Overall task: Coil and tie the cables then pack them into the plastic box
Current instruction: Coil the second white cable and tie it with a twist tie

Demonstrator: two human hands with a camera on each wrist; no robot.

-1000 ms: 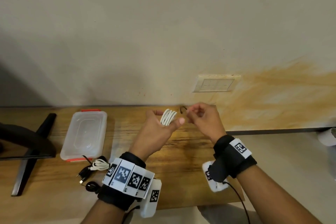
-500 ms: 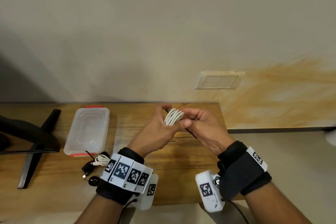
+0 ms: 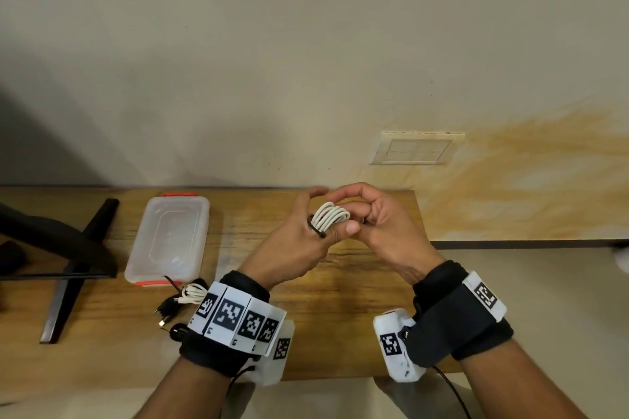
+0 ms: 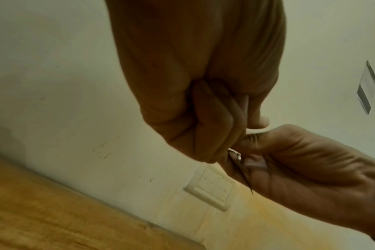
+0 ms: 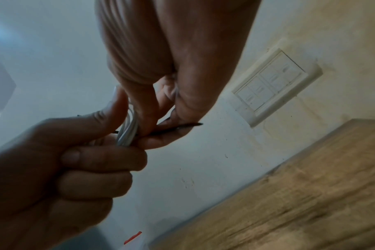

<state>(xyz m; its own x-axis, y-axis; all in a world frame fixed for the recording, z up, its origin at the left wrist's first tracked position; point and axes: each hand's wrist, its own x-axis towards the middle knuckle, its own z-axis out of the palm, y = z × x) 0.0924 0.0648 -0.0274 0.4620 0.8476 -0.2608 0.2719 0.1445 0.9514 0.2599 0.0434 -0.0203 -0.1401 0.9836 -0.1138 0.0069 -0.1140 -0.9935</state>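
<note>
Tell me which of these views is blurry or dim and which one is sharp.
Head view: evenly lit and sharp on the white cable coil. Left wrist view: dim, yellowish, left hand soft up close. Right wrist view: bluish, table smeared with blur.

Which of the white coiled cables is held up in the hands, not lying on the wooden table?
The white coiled cable gripped by the left hand, off the table; the other white coil lies beside the clear plastic box.

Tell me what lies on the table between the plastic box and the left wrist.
In the head view, small tied cable bundles, white and black, lie between the plastic box and the left wrist.
</note>
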